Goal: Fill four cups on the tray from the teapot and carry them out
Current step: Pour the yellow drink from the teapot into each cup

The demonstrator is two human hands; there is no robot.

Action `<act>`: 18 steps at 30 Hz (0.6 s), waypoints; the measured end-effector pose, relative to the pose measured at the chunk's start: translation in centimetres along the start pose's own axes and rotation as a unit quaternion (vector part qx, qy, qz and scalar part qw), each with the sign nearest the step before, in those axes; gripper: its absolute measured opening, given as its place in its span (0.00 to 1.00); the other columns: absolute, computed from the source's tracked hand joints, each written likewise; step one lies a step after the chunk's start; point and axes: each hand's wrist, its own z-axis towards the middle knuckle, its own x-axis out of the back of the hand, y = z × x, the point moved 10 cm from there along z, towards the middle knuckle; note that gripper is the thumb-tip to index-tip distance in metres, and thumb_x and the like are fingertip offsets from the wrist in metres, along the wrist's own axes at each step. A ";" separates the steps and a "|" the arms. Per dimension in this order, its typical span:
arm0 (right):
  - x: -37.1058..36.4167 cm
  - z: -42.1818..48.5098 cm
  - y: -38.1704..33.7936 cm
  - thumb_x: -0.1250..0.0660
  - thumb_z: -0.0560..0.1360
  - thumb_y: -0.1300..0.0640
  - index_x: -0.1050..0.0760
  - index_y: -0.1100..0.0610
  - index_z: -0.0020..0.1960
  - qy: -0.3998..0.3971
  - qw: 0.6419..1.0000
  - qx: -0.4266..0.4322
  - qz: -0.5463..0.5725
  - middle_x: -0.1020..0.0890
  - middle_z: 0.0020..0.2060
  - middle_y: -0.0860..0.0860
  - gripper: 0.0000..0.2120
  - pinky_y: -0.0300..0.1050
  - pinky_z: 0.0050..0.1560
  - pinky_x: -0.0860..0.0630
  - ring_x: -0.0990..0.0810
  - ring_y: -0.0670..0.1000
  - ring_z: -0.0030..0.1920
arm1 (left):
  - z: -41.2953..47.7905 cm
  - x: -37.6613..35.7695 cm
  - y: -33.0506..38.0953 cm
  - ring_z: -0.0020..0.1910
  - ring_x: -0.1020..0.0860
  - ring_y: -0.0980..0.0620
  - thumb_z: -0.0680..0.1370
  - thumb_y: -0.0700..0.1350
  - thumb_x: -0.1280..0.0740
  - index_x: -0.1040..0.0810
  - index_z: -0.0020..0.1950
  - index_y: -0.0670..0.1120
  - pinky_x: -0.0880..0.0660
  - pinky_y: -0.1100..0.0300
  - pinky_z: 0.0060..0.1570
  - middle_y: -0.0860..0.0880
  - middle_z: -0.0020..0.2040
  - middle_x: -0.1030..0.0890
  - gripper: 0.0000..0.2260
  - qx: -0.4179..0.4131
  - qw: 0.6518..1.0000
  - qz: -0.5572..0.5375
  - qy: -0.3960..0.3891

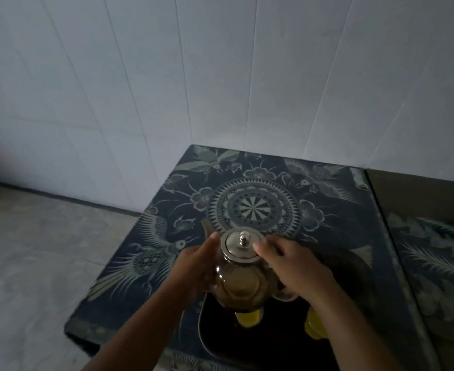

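Pouring was the step in hand. The glass teapot (240,285), round-bellied and full of amber tea, hung between both hands above the dark tray (276,341). The left hand (196,266) cupped its smooth belly. The right hand (295,269) gripped the other side, probably round a handle hidden beneath it, thumb against the shiny metal lid (243,246). Below the pot a yellow cup (248,317) glowed, and under the right wrist a second cup (314,328); both looked filled. The next move called for tipping the spout slowly over an unfilled cup, lid pinned.
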 end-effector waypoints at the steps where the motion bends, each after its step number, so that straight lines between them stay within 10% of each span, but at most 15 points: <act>1: -0.9 0.1 -0.4 0.42 0.76 0.31 0.26 0.47 0.69 0.001 1.000 0.008 0.008 0.20 0.62 0.47 0.29 0.45 0.54 0.30 0.23 0.49 0.59 | -0.1 1.2 0.3 0.27 0.20 0.52 0.82 0.59 0.35 0.15 0.54 0.36 0.25 0.62 0.27 0.46 0.34 0.18 0.25 -0.008 1.000 0.016 0.009; 5: -5.1 0.9 -2.4 0.43 0.77 0.32 0.24 0.46 0.63 -0.002 0.998 0.051 0.043 0.18 0.54 0.45 0.24 0.37 0.45 0.29 0.20 0.46 0.55 | 0.8 5.7 1.1 0.38 0.18 0.46 0.82 0.58 0.34 0.16 0.55 0.37 0.23 0.60 0.31 0.39 0.43 0.17 0.23 -0.031 0.998 0.038 0.032; 10: -11.0 3.3 -2.6 0.44 0.70 0.25 0.32 0.46 0.74 0.000 0.994 0.029 0.108 0.20 0.63 0.46 0.39 0.50 0.66 0.27 0.22 0.48 0.64 | 4.2 10.7 1.1 0.45 0.21 0.42 0.82 0.56 0.33 0.20 0.59 0.31 0.23 0.53 0.41 0.28 0.48 0.19 0.26 -0.050 0.995 0.070 0.041; 18: -18.7 6.8 -2.5 0.41 0.77 0.33 0.41 0.47 0.80 0.022 0.988 -0.044 0.149 0.26 0.72 0.50 0.36 0.44 0.67 0.30 0.27 0.51 0.70 | 11.1 14.8 -1.1 0.40 0.23 0.45 0.84 0.51 0.36 0.21 0.57 0.33 0.25 0.56 0.39 0.40 0.43 0.22 0.19 -0.020 0.991 0.129 -0.040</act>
